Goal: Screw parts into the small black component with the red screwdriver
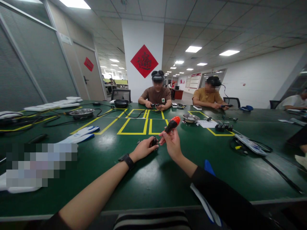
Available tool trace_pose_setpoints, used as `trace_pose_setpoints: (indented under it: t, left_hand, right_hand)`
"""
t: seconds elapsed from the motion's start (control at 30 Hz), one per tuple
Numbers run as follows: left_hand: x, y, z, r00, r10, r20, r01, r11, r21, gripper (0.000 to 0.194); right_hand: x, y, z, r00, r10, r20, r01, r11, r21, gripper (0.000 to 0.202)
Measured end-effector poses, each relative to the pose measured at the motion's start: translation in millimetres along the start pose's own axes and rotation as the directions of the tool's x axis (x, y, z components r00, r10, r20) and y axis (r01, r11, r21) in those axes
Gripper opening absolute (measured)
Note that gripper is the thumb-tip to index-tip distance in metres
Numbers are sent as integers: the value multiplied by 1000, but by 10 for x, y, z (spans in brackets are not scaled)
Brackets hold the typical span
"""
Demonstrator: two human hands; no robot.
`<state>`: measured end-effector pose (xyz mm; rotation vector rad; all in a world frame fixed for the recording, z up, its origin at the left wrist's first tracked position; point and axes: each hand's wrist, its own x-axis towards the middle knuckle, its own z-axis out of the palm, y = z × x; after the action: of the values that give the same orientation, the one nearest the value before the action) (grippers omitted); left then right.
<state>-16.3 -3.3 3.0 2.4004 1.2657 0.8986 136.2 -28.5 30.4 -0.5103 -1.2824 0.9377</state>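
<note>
My right hand (pixel 173 144) is closed around a screwdriver (pixel 172 125) with a red and black handle. The handle tilts up to the right, and the shaft slants down toward my left hand. My left hand (pixel 144 149), with a dark watch band at the wrist, rests low over the table, its fingers closed on a small dark metal part (pixel 154 141). The screwdriver's tip is close to this part; whether it touches is too small to tell. A few tiny dark pieces (pixel 138 141) lie just left of my left hand.
White-and-blue gloves (pixel 80 135) lie at left, another glove (pixel 206 201) by my right forearm. Metal bowls (pixel 82 112) (pixel 190 118), black blocks (pixel 223 127) and a power strip (pixel 250 144) with cables are on the green table (pixel 144 188). Two people sit opposite, handling dark objects.
</note>
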Motion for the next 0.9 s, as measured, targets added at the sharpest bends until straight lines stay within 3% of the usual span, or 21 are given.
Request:
trace_pose_setpoints:
  t: [0.43,0.67,0.9]
  left_hand:
    - [41,-134,47,999,-21,26,26,980,-197,35]
    - [61,-115,25,993,-86,74,106,942,-317,30]
    - [63,-122,0,992,-43,119,86,922,-377,28]
  right_hand:
    - [-6,8,3,1000,-18,-2,18,999,-40,27]
    - [-11,-5,3,1000,-29,-7,29,999,-28,25]
    - [2,21,-18,999,-36,-2,36,999,-30,25]
